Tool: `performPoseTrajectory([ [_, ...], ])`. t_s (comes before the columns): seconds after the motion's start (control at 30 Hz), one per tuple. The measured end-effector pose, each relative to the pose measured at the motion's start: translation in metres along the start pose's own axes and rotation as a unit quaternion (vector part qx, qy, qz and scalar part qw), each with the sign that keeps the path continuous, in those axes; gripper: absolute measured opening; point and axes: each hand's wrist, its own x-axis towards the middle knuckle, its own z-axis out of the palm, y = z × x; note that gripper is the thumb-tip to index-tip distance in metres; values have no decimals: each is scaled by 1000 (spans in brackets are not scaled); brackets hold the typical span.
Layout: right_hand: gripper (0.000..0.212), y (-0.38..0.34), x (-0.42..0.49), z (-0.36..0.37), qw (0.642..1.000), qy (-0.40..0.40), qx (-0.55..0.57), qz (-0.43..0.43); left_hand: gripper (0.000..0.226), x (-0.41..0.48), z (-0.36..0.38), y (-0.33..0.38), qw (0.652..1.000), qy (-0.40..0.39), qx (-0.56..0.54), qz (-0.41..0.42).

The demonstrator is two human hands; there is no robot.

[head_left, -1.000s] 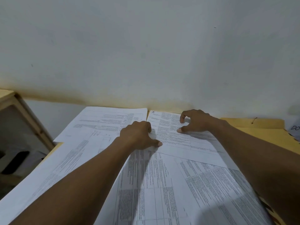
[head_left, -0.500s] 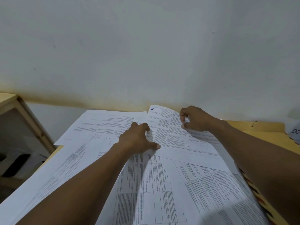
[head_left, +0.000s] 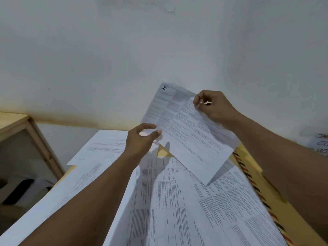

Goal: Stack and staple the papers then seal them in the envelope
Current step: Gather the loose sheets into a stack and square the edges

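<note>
Now the lifted sheet [head_left: 188, 137] is up off the table [head_left: 164, 152], tilted, w/ its hand-marked corner toward the wall. 0.5 s ago only its far edge was peeling up, and 1 s ago it lay flat under both hands. The left hand [head_left: 140, 139] pinches its left edge btw thumb & forefinger. The right hand [head_left: 215, 108] pinches the far-right edge the same way, other fingers curled. So the pickup looks done. The pg is prob. free to go onto whichever sheet starts the stack. Stacking has barely begun; stapling & sealing not yet.

Counts:
- 1 sheet in the air.
- Approx. 4 more lie loose on the table, overlapping, so the exact no. is hard to tell: far-left sheet [head_left: 104, 144], near-left sheet [head_left: 67, 196], centre sheet [head_left: 159, 210], right sheet [head_left: 239, 219].
- 1 envelope [head_left: 269, 208], tan w/ striped border, along the right side, partly under the right sheet.
- 2 hands, both on the lifted sheet.
- No stapler in view.
- 1 wooden shelf unit [head_left: 33, 139] at left.
- 1 handwritten note [head_left: 321, 144] at far right.
</note>
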Motion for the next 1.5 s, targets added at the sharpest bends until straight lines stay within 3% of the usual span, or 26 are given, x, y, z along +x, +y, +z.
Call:
performPoseTrajectory([
  [0.07, 17, -12, -7, -8, 999, 32, 38, 4, 21, -7, 1, 11, 998, -11, -62, -25],
  [0.2, 16, -25, -32, -18, 988, 55, 132, 62, 20, -22, 1, 26, 976, -126, -157, -82],
  [0.4, 4, -2, -89, -19, 978, 55, 116, 163, 23, -55, 8, 21, 982, -137, -120, -53],
  [0.5, 7, 21, -123, -22, 975, 37, 24, 219, 25, -69, 0, 6, 984, -135, -102, -60],
  [0.6, 5, 49, -163, -22, 970, 12, -108, 217, 26, -79, -6, -8, 986, -128, -86, -69],
  [0.7, 14, 70, -191, -19, 928, -83, -299, 205, 26, -85, -10, -17, 988, -121, -74, -68],
  [0.8, 33, 70, -198, -7, 887, -109, -411, 180, 26, -88, -13, -23, 987, -111, -83, -76],
  [1.03, 50, 53, -173, 30, 889, -206, -367, 182, 26, -82, -32, -25, 988, -109, -71, -83],
  [1.23, 63, 55, -158, 28, 878, -168, -375, 244, 25, -71, -48, -31, 989, -95, -57, -94],
  [1.33, 53, 56, -155, 22, 877, -166, -378, 244, 24, -66, -49, -37, 991, -86, -32, -95],
  [1.5, 39, 59, -155, 23, 907, -113, -318, 252, 25, -64, -42, -40, 989, -98, -53, -96],
])
